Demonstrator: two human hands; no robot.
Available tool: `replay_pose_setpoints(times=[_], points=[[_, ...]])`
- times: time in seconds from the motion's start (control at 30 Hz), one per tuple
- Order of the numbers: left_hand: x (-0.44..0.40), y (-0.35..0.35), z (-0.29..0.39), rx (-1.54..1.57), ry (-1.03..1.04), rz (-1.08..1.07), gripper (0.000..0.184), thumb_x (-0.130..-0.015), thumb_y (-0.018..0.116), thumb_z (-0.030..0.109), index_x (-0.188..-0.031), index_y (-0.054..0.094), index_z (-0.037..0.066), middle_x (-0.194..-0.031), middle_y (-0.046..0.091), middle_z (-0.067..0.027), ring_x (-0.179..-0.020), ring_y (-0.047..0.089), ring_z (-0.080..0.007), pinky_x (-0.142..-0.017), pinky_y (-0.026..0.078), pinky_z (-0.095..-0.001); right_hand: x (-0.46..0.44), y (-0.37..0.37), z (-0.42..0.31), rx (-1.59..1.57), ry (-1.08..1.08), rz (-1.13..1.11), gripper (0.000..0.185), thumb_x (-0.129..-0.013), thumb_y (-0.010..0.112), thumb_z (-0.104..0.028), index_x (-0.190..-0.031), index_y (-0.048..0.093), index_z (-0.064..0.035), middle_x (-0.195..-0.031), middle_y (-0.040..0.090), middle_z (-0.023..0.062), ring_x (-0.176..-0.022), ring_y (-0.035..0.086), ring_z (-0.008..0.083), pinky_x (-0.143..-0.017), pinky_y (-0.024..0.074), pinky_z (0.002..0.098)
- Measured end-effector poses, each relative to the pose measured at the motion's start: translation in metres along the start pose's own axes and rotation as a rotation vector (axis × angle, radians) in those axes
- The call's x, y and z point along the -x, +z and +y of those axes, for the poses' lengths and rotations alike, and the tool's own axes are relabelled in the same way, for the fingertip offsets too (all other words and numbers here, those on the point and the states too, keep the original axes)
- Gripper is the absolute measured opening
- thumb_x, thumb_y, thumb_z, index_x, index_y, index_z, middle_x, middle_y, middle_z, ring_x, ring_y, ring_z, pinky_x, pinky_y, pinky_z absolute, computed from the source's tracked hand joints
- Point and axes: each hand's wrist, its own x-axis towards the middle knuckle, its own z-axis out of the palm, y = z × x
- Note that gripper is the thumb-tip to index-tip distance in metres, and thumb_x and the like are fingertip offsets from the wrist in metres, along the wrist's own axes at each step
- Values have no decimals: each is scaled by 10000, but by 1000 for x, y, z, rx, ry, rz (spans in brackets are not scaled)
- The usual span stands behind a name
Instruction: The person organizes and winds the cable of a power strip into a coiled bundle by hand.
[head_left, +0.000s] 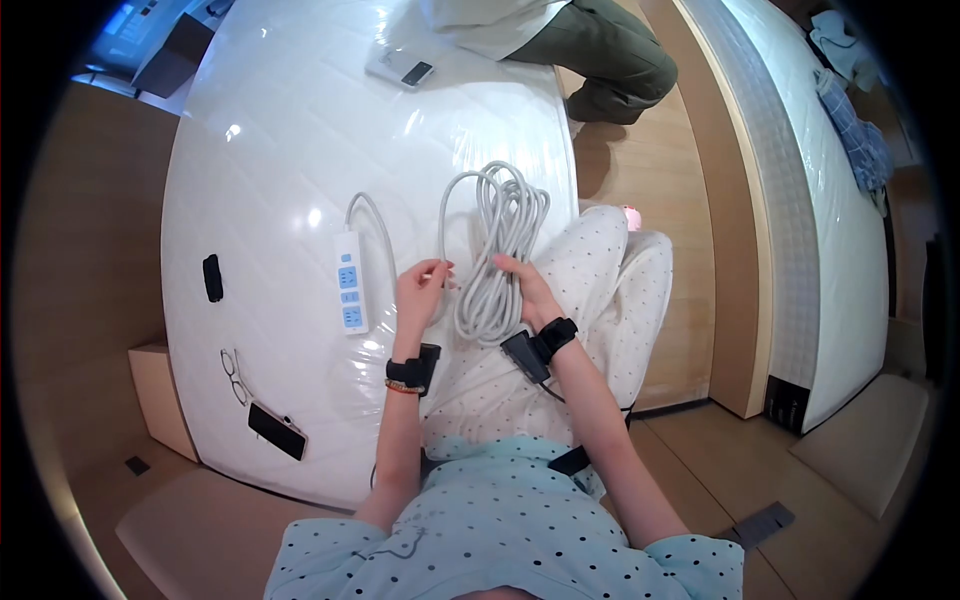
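Observation:
A thick coil of light grey power cord [505, 225] rests over my lap and the mattress edge. My right hand [530, 288] grips the lower right side of the coil, thumb on top. With its fingers pinched together, my left hand [424, 283] holds a single strand of the same cord just left of the coil. From there the cord runs on to a white power strip [351, 284] with blue socket faces, lying on the mattress left of my left hand. Both wrists wear black straps with dark boxes.
I sit on a plastic-wrapped mattress [290, 150]. On it lie a phone [277, 431], glasses [234, 377], a small black item [212, 278] and a white box-like device [400, 68]. Another person's leg [600, 60] is at the top. A second wrapped mattress [800, 200] stands right.

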Motion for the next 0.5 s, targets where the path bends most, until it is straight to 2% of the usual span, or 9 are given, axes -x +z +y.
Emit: replay_pose_setpoints(times=[0.07,0.1,0.2,0.23,0.33,0.43,0.5], points=[[6,-7,23,-159,72,154,178,-878,549,135,-921,661,3,-797,657,-26,-668,568,-61,-593,420,-193,-3,-3,0,68,-30,-2,182,-772,669,-103,-894,609,17,-780,640,94,-676,630,174,-600,526,294],[5,-13,28,-194,120,211,163,-867,568,122,-910,663,-2,-832,661,-35,-657,556,-50,-567,413,-188,-4,-2,-1,101,-47,-4,181,-769,672,-102,-891,610,17,-775,639,92,-676,630,170,-595,523,289],[7,-22,45,-113,172,129,166,-865,576,130,-915,664,-1,-832,662,-34,-674,556,-48,-587,419,-186,-6,5,0,220,-72,13,175,-759,683,-87,-881,613,16,-769,639,89,-677,627,155,-584,516,274],[7,-19,44,-99,208,64,166,-862,571,111,-927,664,-10,-919,647,-75,-739,583,-92,-627,454,-215,-8,4,1,213,-65,16,178,-759,684,-84,-888,612,17,-775,641,89,-677,626,153,-586,515,270],[8,2,30,-379,388,-77,187,-845,537,47,-986,632,-32,-1073,588,-151,-907,585,-214,-749,474,-288,-15,-2,3,197,-76,21,192,-763,685,-80,-907,611,22,-793,646,90,-678,625,148,-589,512,261],[22,29,26,-712,609,-40,290,-786,521,-8,-1070,574,-19,-1209,494,-186,-1074,495,-324,-886,417,-376,-8,6,1,206,-132,35,211,-772,683,-89,-926,607,34,-811,649,93,-679,624,146,-594,511,257],[26,32,30,-839,593,-90,359,-776,525,9,-1134,528,-21,-1273,437,-187,-1136,437,-337,-937,371,-396,1,17,-1,247,-145,40,230,-775,686,-100,-937,604,41,-820,650,97,-680,623,147,-597,509,255]])
